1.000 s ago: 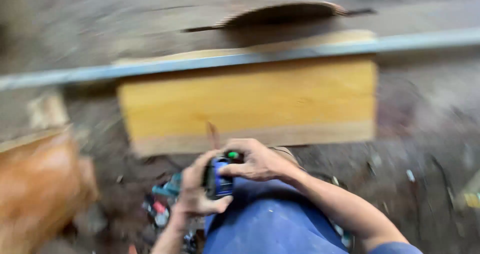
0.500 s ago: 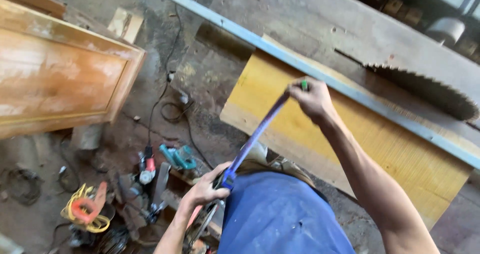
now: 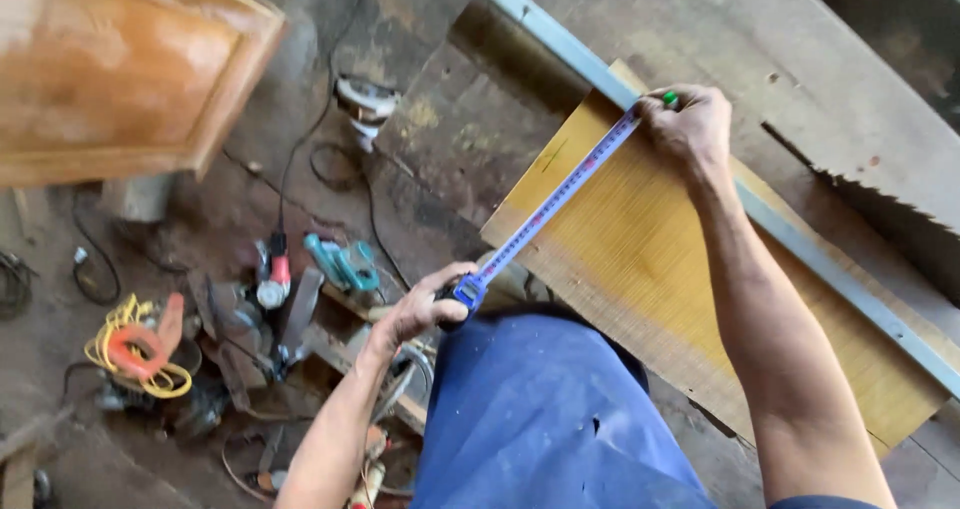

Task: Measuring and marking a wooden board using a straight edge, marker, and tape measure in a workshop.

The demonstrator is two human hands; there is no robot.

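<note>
A yellow wooden board (image 3: 650,269) lies on a grey saw table, against a metal fence rail (image 3: 800,239). A tape measure blade (image 3: 555,201) is stretched across the board's near end. My left hand (image 3: 420,309) grips the blue tape measure case (image 3: 467,291) at the board's near edge. My right hand (image 3: 690,129) presses the tape's end against the far edge by the rail, with a green-tipped pencil (image 3: 668,99) between its fingers. My blue trousers fill the bottom middle.
A circular saw blade (image 3: 880,209) sticks up from the table beyond the rail. On the floor to the left lie power tools (image 3: 340,264), cables, a yellow and orange cord coil (image 3: 135,354) and a brown panelled door (image 3: 120,69).
The view has swung from the board's front to above it. My hands have drawn the tape out, and the right hand now holds its end at the far edge.
</note>
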